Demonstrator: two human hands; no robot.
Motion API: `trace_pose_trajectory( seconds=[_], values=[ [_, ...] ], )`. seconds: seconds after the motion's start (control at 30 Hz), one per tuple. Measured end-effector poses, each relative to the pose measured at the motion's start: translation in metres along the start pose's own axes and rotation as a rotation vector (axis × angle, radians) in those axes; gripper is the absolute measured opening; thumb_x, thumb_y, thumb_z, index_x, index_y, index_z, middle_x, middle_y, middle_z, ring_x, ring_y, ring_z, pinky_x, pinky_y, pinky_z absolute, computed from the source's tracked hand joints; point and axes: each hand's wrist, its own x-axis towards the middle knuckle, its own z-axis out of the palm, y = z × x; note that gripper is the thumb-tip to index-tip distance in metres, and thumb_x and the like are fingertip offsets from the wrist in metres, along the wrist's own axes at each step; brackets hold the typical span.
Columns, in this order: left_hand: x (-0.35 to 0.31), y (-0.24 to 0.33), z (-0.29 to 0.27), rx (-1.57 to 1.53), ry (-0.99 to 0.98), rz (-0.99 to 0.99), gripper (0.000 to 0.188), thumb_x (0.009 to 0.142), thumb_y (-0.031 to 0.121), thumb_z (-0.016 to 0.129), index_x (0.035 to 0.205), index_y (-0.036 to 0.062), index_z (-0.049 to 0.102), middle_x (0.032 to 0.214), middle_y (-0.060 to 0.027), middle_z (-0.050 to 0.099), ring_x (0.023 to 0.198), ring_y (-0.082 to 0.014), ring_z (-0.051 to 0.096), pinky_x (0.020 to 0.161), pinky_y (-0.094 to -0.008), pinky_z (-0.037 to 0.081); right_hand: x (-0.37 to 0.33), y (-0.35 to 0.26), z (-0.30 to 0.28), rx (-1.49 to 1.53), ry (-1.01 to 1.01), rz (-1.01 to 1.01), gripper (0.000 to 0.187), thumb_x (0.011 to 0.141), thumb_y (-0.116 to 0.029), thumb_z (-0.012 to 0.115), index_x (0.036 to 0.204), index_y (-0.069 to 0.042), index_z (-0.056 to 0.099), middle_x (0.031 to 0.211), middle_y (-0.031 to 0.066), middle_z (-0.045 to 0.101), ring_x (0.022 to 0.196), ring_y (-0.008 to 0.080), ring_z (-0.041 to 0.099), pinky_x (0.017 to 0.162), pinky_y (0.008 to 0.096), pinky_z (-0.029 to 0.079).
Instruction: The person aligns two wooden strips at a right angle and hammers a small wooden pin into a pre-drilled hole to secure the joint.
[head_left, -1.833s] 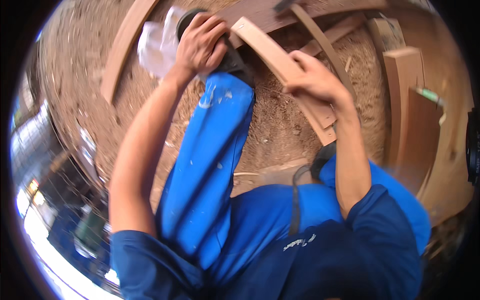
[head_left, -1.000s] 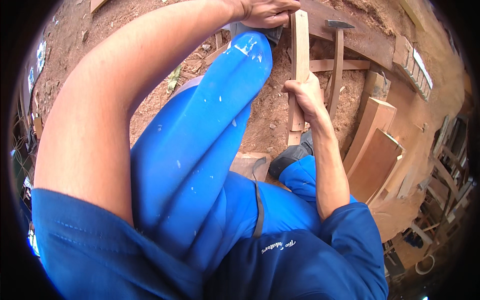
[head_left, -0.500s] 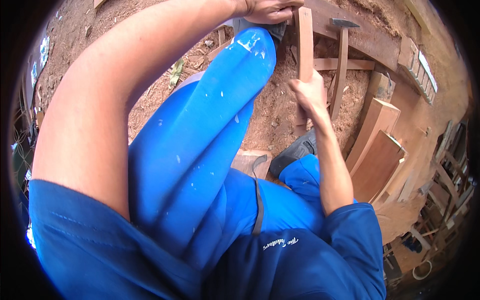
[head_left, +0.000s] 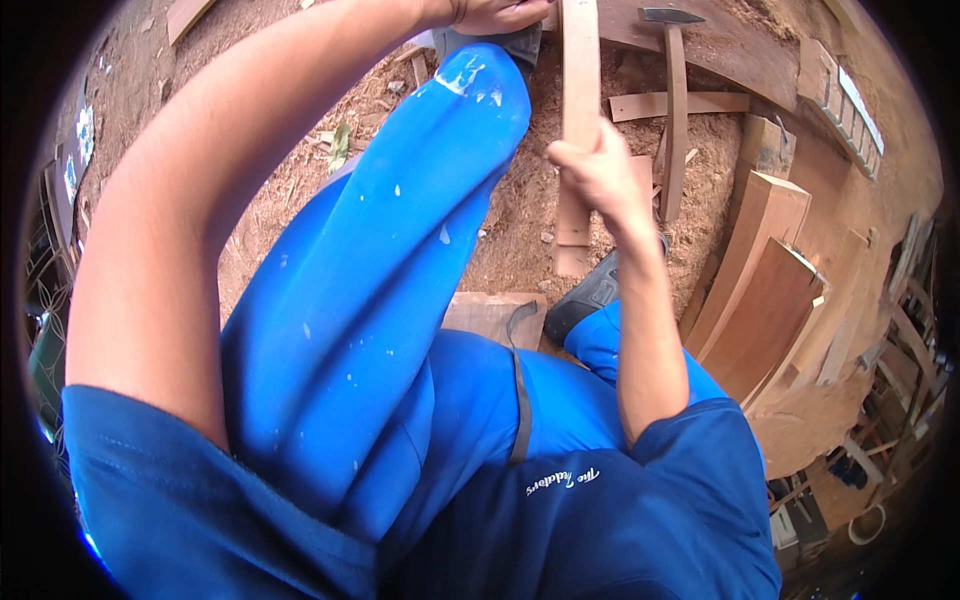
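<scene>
A long, flat strip of light wood (head_left: 581, 75) stands lengthwise before me, its far end cut off by the top edge. My right hand (head_left: 608, 182) is wrapped round it near the middle, thumb on the left side. Below the fist, the strip's lower part (head_left: 572, 235) hangs over the sawdust ground. At the top edge my left hand (head_left: 497, 14) is closed, fingers pressed together, just left of the strip's far part. What those fingers hold is out of sight. My raised knee (head_left: 470, 85), in blue trousers, is just under the left hand.
Right of the strip, a hammer (head_left: 674, 120) leans with its head up against a brown board (head_left: 720, 62). Thick timber pieces (head_left: 752, 260) lie beyond my right forearm. A wooden piece (head_left: 490, 318) rests near my shoe (head_left: 588, 300). Scrap wood (head_left: 900, 370) is piled far right.
The wooden strip and both hands sit a little further left in the picture, and the whole view has shifted slightly. Both hands keep the same closed shape.
</scene>
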Motion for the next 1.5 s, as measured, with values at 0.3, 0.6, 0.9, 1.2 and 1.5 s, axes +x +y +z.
trace_pose_trajectory(
  seconds=[0.3, 0.6, 0.9, 1.2, 1.5],
  values=[
    [0.007, -0.006, 0.001, 0.08, -0.075, 0.03, 0.02, 0.074, 0.02, 0.06, 0.089, 0.0057, 0.062, 0.094, -0.0134, 0.061, 0.096, -0.0353, 0.059, 0.095, -0.0453, 0.045, 0.016, -0.004, -0.007, -0.337, 0.087, 0.075, 0.047, 0.073, -0.024, 0.079, 0.109, 0.005, 0.069, 0.102, 0.0226, 0.076, 0.099, 0.0304, 0.074, 0.091, 0.0405, 0.056],
    [0.01, 0.001, -0.007, 0.075, -0.093, -0.023, 0.017, 0.076, 0.019, 0.061, 0.088, 0.0072, 0.062, 0.093, -0.0134, 0.061, 0.095, -0.0356, 0.058, 0.092, -0.0442, 0.046, 0.025, 0.023, -0.006, -0.189, 0.005, 0.136, 0.054, 0.075, -0.039, 0.08, 0.107, 0.004, 0.071, 0.098, 0.0221, 0.076, 0.094, 0.0301, 0.075, 0.086, 0.0406, 0.057],
    [0.001, -0.001, 0.002, 0.168, -0.104, -0.078, 0.02, 0.079, 0.017, 0.053, 0.095, 0.006, 0.061, 0.108, -0.0118, 0.064, 0.112, -0.0342, 0.057, 0.103, -0.0445, 0.047, -0.018, -0.07, -0.015, -0.249, -0.031, 0.04, 0.048, 0.076, -0.031, 0.078, 0.109, 0.004, 0.072, 0.1, 0.0236, 0.076, 0.092, 0.031, 0.076, 0.084, 0.0398, 0.058],
    [0.007, 0.001, 0.002, 0.134, -0.124, -0.081, 0.026, 0.078, 0.017, 0.056, 0.1, 0.0059, 0.063, 0.111, -0.0123, 0.064, 0.112, -0.0364, 0.058, 0.102, -0.046, 0.048, 0.025, 0.015, 0.001, -0.362, 0.258, 0.052, 0.051, 0.073, -0.028, 0.078, 0.105, 0.01, 0.068, 0.103, 0.0294, 0.073, 0.103, 0.0402, 0.073, 0.092, 0.0451, 0.056],
    [0.021, 0.0, 0.003, 0.06, -0.069, -0.048, 0.017, 0.079, 0.015, 0.059, 0.092, 0.0066, 0.065, 0.103, -0.0124, 0.066, 0.107, -0.0356, 0.06, 0.1, -0.0452, 0.048, 0.025, 0.022, -0.008, -0.17, 0.176, 0.083, 0.047, 0.079, -0.027, 0.076, 0.108, 0.006, 0.062, 0.099, 0.0273, 0.071, 0.094, 0.0348, 0.072, 0.084, 0.0431, 0.056]
  ],
)
